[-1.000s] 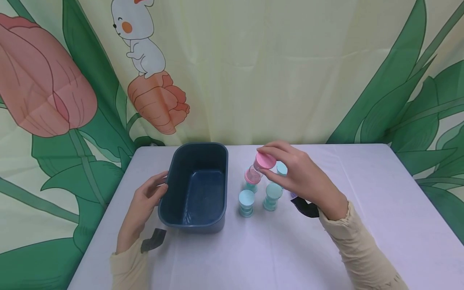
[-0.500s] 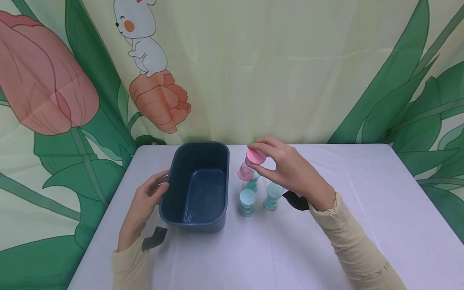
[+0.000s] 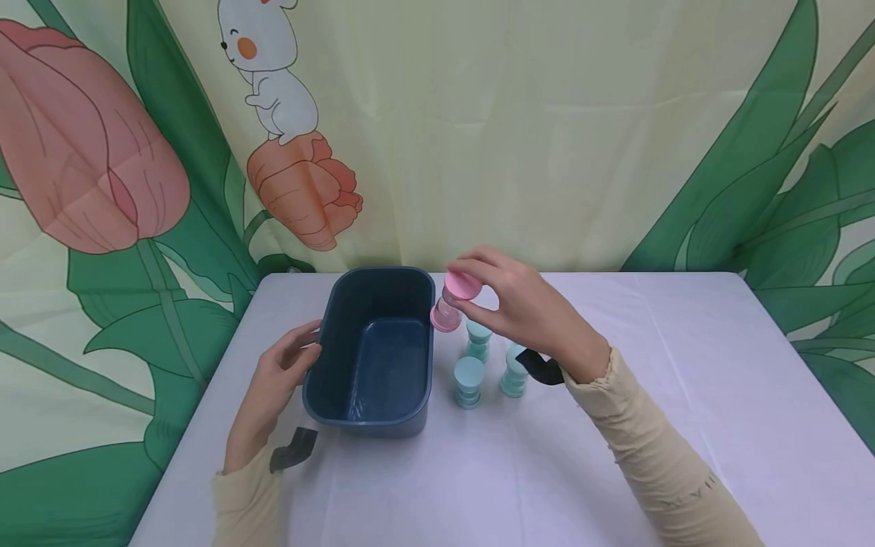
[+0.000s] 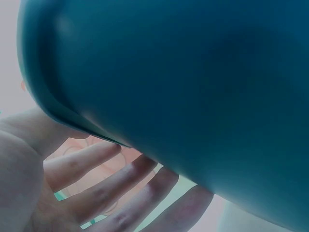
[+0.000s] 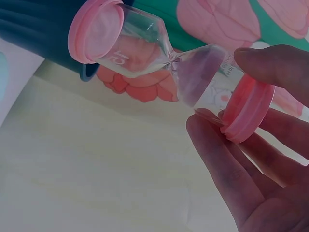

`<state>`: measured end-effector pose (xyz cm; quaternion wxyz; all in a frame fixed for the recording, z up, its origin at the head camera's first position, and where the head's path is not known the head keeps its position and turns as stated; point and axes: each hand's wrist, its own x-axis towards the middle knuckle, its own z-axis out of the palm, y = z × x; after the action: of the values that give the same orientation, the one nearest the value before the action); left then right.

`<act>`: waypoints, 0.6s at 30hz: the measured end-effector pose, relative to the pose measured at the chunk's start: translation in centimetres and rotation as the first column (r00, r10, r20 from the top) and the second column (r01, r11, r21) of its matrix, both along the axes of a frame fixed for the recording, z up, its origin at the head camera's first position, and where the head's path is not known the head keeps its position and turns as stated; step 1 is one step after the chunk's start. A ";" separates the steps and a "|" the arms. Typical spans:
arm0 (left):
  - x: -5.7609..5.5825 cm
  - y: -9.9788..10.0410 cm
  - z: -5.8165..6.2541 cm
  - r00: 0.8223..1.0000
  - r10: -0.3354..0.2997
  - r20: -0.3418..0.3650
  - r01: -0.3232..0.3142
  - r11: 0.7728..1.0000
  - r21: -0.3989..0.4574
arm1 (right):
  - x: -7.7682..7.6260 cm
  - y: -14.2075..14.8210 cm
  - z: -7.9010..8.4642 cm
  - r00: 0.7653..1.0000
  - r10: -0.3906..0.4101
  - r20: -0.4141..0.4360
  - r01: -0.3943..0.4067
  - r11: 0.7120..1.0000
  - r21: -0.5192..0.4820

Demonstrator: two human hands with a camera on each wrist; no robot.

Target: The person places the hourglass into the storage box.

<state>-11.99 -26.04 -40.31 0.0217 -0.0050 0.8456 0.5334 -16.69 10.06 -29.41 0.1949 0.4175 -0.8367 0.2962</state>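
A pink-capped sand timer is pinched at its upper cap by the thumb and fingers of my right hand. It tilts, its lower cap beside the right rim of a dark blue plastic bin. In the right wrist view, the clear glass of the timer holds pinkish-purple sand near my fingers. My left hand rests against the bin's left side, its fingers extended along the outer wall in the left wrist view. Below the right hand stand light-blue timers, partly overlapped by it.
The bin stands on a white-covered table, left of the timers. Another light-blue timer is partly behind the right wrist's black strap. A printed curtain hangs behind the table's far edge.
My right hand has moved left with the pink sand timer, from above the light-blue timers to the bin's right rim. The left hand keeps its place at the bin.
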 end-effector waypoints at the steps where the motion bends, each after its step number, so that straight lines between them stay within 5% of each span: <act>1: 0.0 0.0 0.0 1.000 0.000 0.000 0.000 1.000 0.000 | -0.1 -0.1 0.0 1.000 0.002 0.001 -0.002 1.000 0.001; 18: 0.0 0.1 0.2 1.000 0.003 0.001 -0.003 1.000 0.007 | -2.1 -2.8 0.1 0.998 0.044 0.039 -0.044 0.999 0.002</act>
<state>-11.94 -25.94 -40.13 0.0212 -0.0066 0.8435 0.5366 -18.77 7.21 -29.32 0.1716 0.4301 -0.8313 0.3074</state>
